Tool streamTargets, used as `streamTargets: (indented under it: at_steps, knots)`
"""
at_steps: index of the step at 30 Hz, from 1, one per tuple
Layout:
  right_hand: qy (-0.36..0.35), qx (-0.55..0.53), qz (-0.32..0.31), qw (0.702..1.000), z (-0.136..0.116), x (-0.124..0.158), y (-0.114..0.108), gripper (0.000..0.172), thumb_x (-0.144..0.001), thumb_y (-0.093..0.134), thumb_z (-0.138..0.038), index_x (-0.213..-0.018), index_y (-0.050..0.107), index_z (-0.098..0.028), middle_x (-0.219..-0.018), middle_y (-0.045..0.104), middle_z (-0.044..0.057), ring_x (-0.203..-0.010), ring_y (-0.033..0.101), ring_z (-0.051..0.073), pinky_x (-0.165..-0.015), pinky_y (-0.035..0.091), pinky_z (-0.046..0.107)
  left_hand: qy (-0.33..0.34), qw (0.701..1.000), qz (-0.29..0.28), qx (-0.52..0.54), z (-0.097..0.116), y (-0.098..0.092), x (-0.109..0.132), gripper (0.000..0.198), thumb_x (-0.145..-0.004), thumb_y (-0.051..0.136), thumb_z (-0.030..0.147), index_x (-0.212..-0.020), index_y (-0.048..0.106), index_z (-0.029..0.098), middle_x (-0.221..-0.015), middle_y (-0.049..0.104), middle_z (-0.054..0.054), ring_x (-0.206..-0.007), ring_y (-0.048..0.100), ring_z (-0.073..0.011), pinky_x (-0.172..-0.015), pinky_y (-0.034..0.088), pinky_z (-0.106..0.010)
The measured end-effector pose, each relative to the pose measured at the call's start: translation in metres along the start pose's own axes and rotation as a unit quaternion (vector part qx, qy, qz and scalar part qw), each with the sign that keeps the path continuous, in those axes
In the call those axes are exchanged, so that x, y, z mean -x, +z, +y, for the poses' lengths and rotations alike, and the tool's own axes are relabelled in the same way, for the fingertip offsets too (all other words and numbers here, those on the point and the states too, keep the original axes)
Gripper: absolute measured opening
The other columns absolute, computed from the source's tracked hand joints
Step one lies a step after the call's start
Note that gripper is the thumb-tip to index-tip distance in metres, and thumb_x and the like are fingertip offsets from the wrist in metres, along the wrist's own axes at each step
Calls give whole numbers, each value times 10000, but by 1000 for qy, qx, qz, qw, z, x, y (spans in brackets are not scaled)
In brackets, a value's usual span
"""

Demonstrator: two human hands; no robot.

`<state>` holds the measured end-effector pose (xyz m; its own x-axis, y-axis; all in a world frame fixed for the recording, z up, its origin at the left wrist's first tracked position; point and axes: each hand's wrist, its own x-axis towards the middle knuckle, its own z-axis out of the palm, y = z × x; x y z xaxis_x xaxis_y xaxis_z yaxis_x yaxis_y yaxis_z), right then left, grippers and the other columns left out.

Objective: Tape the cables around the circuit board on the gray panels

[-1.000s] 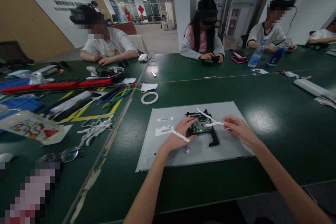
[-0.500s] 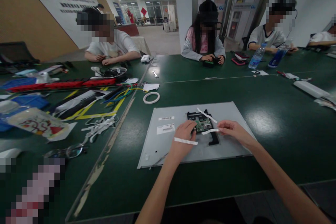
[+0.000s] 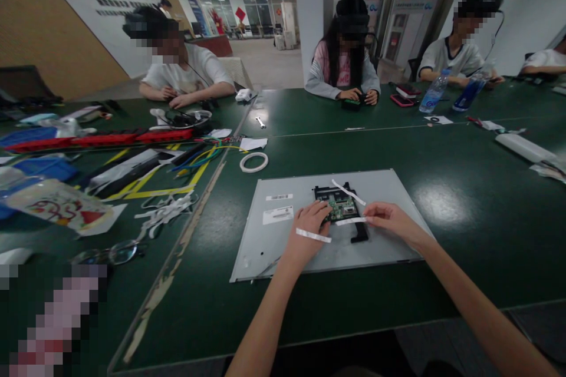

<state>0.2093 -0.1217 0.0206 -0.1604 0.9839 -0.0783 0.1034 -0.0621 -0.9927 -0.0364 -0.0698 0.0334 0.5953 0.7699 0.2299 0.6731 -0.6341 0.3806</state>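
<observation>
A grey flat panel [image 3: 380, 188] lies on the green table, with a green circuit board [image 3: 342, 210] in a black bracket [image 3: 361, 232] on it. My left hand [image 3: 309, 224] grips the board's left edge, fingers over it and thumb below. Across the back of that hand sticks a white tape strip [image 3: 313, 235]. My right hand [image 3: 389, 221] is closed, pinching the right end of a second white tape strip [image 3: 351, 221], which stretches left along the board's lower edge. A third strip [image 3: 348, 192] runs slantwise over the board's upper right, its lower end near my right fingertips.
Beyond the panel lie a tape roll [image 3: 253, 162] and a small wrench [image 3: 260, 122]. On the left are cables, a red power strip [image 3: 104, 139], glasses [image 3: 121, 253] and a patterned pouch [image 3: 66, 203]. Bottles [image 3: 434, 92] stand far right. Several people sit across the table.
My right hand has shifted slightly left with its tape strip, which now lies straighter and further left along the board's lower edge. My left hand stays on the board.
</observation>
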Motion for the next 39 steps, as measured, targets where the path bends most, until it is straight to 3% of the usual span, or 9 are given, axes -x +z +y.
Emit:
streamTargets:
  at_steps: [9,31,35,39]
  knots:
    - [-10,-3,6,1000,10,-5,1,236,-733,665,-368,-886,624,-194,-869,611,9,-821,565,151,-795,423,290,-1,1000,-1,2,-1,-2,0,394,-819,491,132,-1197,537,235,-1305,518,-42,-1253,407,-231,-1031,317,-449]
    - [-6,-4,10,1000,4,-4,5,247,-731,660,-378,-893,624,-196,-836,607,-2,-793,567,149,-764,428,284,19,1000,-13,1,-6,-4,1,445,-803,487,103,-1228,510,230,-1340,485,-39,-1272,389,-223,-1041,336,-432]
    - [-10,0,7,1000,2,-2,5,228,-750,646,-368,-900,622,-197,-852,606,3,-812,565,152,-774,426,289,29,999,-16,1,-5,-6,2,516,-797,461,76,-1287,433,232,-1369,440,-57,-1279,375,-223,-1035,340,-434]
    - [-15,-1,1,1000,0,-2,5,224,-749,646,-376,-887,626,-201,-843,609,4,-802,565,153,-771,425,293,-4,1000,19,1,-6,-11,8,659,-744,494,57,-1356,317,228,-1414,346,-90,-1276,368,-244,-1046,326,-445]
